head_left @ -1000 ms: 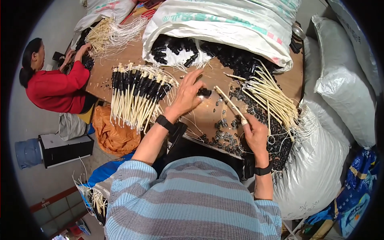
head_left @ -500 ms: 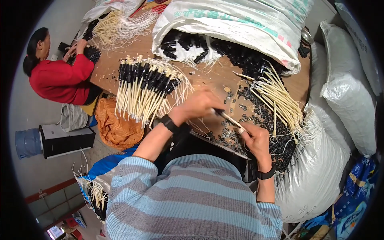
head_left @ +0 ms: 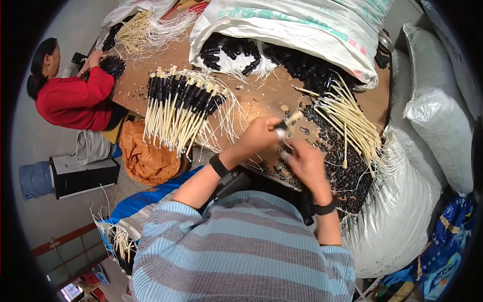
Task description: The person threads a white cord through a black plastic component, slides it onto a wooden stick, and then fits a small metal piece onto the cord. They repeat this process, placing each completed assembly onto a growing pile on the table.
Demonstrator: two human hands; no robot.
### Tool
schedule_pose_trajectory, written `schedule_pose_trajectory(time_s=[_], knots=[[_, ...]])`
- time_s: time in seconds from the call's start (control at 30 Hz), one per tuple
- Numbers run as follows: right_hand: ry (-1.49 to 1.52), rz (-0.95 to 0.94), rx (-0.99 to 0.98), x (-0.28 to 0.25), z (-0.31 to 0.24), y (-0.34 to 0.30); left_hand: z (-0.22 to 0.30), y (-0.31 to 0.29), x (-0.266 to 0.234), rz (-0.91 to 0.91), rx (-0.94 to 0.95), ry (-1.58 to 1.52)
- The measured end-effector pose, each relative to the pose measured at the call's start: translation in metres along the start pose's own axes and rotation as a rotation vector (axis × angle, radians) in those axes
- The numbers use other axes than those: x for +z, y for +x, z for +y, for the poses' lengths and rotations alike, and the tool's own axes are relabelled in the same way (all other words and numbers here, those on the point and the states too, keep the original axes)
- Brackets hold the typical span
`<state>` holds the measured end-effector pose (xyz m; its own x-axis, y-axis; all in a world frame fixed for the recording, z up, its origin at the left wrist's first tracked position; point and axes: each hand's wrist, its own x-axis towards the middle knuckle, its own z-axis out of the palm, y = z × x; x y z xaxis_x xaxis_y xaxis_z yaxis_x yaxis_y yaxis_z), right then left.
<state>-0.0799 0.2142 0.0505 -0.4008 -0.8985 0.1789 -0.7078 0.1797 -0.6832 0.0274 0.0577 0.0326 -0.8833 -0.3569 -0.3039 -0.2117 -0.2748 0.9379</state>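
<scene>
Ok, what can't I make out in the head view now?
In the head view:
cream-tipped piece: partly hidden by the left grip
right grip: detail lost to blur
open white sack: far end cut off by the upper edge
loose black parts: too small to tell their shape

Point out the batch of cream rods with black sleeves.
In the head view's left half, the sleeved rods lie on the brown tabletop, up and left of the person's left hand, with the orange sack at their lower left.
</scene>
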Motion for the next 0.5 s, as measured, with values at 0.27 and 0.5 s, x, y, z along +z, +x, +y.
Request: schedule_pose_trajectory(time_s=[0.27,0.5], knots=[[-0.065,0.166,0.119,0.008,0.006,-0.01,-0.007,0.001,-0.01,0.105,0.306,0.659],[-0.05,0.195,0.085,0.008,0.008,-0.006,-0.007,-0.004,-0.005,0.101,0.49,0.855]])
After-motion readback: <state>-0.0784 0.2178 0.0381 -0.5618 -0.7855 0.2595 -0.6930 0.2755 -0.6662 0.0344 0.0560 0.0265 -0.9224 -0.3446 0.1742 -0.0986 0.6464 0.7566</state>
